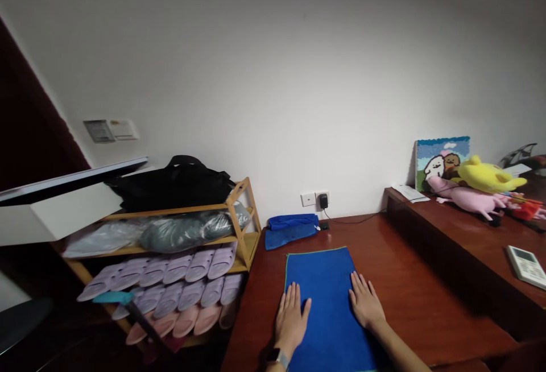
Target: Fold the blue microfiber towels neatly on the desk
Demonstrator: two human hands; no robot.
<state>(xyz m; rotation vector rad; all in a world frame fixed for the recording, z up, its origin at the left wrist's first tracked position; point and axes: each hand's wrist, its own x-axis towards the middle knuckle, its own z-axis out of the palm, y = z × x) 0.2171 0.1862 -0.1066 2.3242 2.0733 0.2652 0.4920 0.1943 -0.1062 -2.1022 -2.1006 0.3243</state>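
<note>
A blue cloth (326, 298) with a thin green edge lies spread flat on the reddish-brown wooden table (409, 286). My left hand (292, 318) rests palm down on the cloth's left edge, fingers stretched out, a watch on its wrist. On the right edge, my right hand (365, 301) lies flat too, its fingers pointing away from me. Neither hand grips anything. Near the wall, beyond the spread cloth, sit folded blue cloths (292, 230).
A wooden shoe rack (241, 218) with several slippers and a black bag (179, 184) stands on the left. A black plug (323, 201) with a cable is in the wall. On the raised right surface are plush toys (469, 195), a picture (443, 158) and a white remote-like device (526, 267).
</note>
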